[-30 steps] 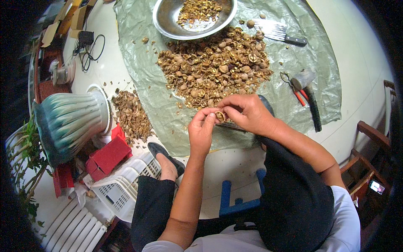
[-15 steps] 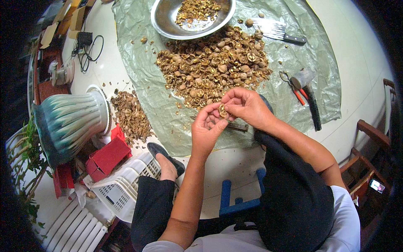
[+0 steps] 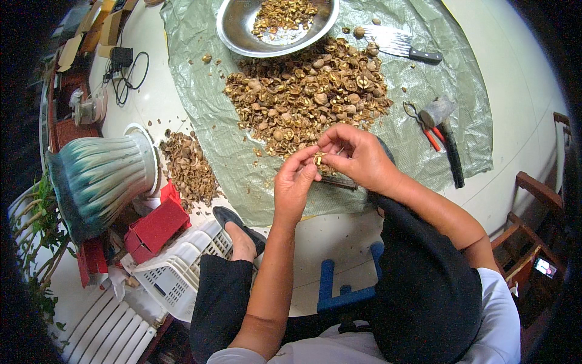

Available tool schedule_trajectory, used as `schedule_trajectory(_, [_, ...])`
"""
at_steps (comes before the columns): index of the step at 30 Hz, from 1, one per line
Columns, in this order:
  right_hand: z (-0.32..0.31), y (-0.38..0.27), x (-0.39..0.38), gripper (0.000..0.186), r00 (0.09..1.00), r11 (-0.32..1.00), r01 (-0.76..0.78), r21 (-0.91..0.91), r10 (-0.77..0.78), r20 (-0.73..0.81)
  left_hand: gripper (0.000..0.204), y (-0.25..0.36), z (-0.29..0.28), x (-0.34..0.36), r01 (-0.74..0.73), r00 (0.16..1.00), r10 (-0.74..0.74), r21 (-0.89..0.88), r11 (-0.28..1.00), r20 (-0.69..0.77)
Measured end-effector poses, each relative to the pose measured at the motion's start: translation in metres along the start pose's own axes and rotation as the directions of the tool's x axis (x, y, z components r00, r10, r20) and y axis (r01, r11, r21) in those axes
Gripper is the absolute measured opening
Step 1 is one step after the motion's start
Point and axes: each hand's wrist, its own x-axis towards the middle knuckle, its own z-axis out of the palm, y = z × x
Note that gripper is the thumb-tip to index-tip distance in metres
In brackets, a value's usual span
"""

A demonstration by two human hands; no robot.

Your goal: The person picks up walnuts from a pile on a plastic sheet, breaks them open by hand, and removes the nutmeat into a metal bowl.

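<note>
Between the fingertips of both hands is a cracked walnut piece (image 3: 318, 159) showing its pale kernel. My left hand (image 3: 293, 184) pinches it from the left, and my right hand (image 3: 357, 156) grips it from the right with thumb and forefinger. Just beyond my hands spreads a large heap of cracked walnuts (image 3: 303, 97) and shells on a green plastic sheet (image 3: 209, 115). A steel bowl (image 3: 233, 36) holding walnut kernels (image 3: 282, 18) stands at the far side of the heap. A narrow dark bar (image 3: 339, 181) lies partly hidden under my hands.
At right on the sheet lie a hammer (image 3: 447, 133), red-handled pliers (image 3: 427, 130) and a wide blade with a black handle (image 3: 400, 47). A second shell pile (image 3: 187, 164) sits left, beside a teal-and-white pot (image 3: 106, 176), a red box (image 3: 154, 227) and a white plastic basket (image 3: 173, 276).
The walnut piece has turned and shifted slightly left and down between my fingers. My left fingers have drawn in closer around it. The surroundings have not moved.
</note>
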Motion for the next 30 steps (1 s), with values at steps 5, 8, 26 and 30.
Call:
schedule_trajectory(5, [0.001, 0.003, 0.0, 0.011, 0.999, 0.997, 0.016, 0.081, -0.012, -0.051, 0.038, 0.002, 0.0, 0.0, 0.075, 0.994, -0.07, -0.063, 0.995, 0.081])
schedule_trajectory(8, [-0.002, 0.011, 0.002, 0.011, 0.998, 0.999, -0.009, -0.045, 0.006, -0.056, 0.035, 0.007, 0.007, 0.001, 0.052, 0.995, -0.046, -0.079, 0.995, 0.083])
schedule_trajectory(26, [-0.003, 0.013, 0.002, 0.021, 0.844, 0.771, -0.514, 0.376, 0.377, 0.383, 0.032, 0.012, 0.006, 0.001, -0.195, 0.975, 0.222, 0.483, 0.853, 0.002])
schedule_trajectory(30, [-0.003, 0.013, 0.002, 0.019, 0.826, 0.731, -0.552, 0.401, 0.41, 0.388, 0.032, 0.013, 0.007, 0.0, -0.216, 0.971, 0.239, 0.485, 0.848, 0.014])
